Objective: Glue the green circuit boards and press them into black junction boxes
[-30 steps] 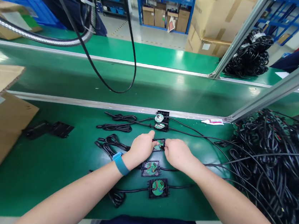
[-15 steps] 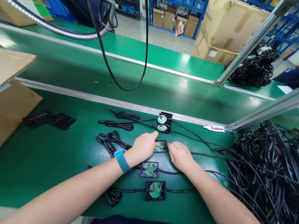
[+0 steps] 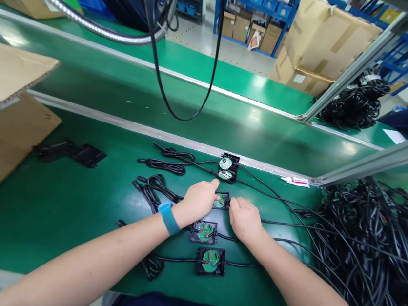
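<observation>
A small black housing with a green circuit board (image 3: 221, 200) lies between my two hands. My left hand (image 3: 201, 198), with a teal band at the wrist, presses its fingers on the housing's left side. Closed at the right end, where the cable leaves, my right hand (image 3: 244, 218) grips the black cable. Nearer to me lie two more open housings, one with a board (image 3: 204, 231) and one with red wires (image 3: 211, 261). Beyond my hands, two round boards (image 3: 226, 164) rest on black housings against the metal rail.
Coiled black cables (image 3: 165, 167) lie left of the housings. A big cable heap (image 3: 362, 249) fills the right side. A white tube (image 3: 296, 181) lies by the rail. Black parts (image 3: 88, 155) and a cardboard box (image 3: 9, 145) are left; a black cable loop (image 3: 160, 82) hangs ahead.
The view has tilted and shifted slightly. My hands stay at the same housing, with almost no movement relative to it.
</observation>
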Action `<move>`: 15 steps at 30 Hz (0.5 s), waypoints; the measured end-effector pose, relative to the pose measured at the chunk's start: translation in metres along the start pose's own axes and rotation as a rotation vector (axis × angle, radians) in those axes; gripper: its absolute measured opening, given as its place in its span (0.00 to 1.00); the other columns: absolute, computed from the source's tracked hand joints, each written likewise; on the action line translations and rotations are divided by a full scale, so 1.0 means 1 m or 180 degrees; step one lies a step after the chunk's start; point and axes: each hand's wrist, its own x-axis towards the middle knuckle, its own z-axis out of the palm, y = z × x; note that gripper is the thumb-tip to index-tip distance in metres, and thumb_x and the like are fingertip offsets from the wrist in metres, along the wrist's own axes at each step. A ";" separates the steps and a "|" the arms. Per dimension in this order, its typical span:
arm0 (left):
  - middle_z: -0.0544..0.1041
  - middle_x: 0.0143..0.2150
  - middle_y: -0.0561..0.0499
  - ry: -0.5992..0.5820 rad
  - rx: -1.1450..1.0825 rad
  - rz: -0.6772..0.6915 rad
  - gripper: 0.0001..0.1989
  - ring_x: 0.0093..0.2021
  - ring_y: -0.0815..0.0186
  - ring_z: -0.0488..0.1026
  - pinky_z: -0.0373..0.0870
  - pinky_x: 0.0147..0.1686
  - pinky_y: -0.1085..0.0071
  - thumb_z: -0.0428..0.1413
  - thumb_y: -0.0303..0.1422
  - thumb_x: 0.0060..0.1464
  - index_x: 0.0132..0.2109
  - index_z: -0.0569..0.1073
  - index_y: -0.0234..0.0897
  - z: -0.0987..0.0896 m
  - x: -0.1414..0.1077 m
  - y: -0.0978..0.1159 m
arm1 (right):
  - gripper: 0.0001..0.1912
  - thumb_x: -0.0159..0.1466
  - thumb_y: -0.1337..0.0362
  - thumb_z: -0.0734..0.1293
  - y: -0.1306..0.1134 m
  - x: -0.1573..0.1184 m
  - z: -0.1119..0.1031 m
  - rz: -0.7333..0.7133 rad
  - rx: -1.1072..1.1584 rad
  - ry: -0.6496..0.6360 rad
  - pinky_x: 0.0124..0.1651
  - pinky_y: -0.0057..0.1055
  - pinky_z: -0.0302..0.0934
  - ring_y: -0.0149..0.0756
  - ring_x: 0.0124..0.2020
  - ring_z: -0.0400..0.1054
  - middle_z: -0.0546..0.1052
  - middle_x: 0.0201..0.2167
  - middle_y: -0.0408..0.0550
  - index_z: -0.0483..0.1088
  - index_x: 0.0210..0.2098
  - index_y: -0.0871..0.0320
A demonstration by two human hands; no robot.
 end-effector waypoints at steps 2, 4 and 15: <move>0.79 0.37 0.45 -0.0006 -0.0060 -0.0014 0.05 0.42 0.56 0.78 0.69 0.38 0.67 0.57 0.33 0.62 0.43 0.68 0.39 0.000 0.000 -0.001 | 0.14 0.71 0.71 0.57 0.002 -0.001 0.004 -0.0028 -0.0043 0.0041 0.38 0.32 0.57 0.40 0.36 0.69 0.77 0.34 0.56 0.74 0.40 0.61; 0.79 0.37 0.45 0.0005 -0.0105 -0.0012 0.05 0.42 0.56 0.79 0.69 0.38 0.67 0.57 0.33 0.62 0.43 0.68 0.39 0.002 0.000 -0.001 | 0.14 0.70 0.71 0.57 0.003 -0.001 0.007 -0.0070 -0.0128 -0.0008 0.38 0.31 0.57 0.39 0.36 0.69 0.77 0.34 0.56 0.74 0.39 0.61; 0.79 0.36 0.44 0.0137 -0.0222 0.0069 0.05 0.41 0.57 0.79 0.71 0.38 0.67 0.56 0.32 0.62 0.44 0.68 0.37 0.009 -0.001 -0.001 | 0.14 0.68 0.73 0.59 0.011 0.001 -0.030 -0.0451 -0.0269 -0.0738 0.45 0.37 0.65 0.45 0.42 0.70 0.77 0.43 0.60 0.74 0.48 0.65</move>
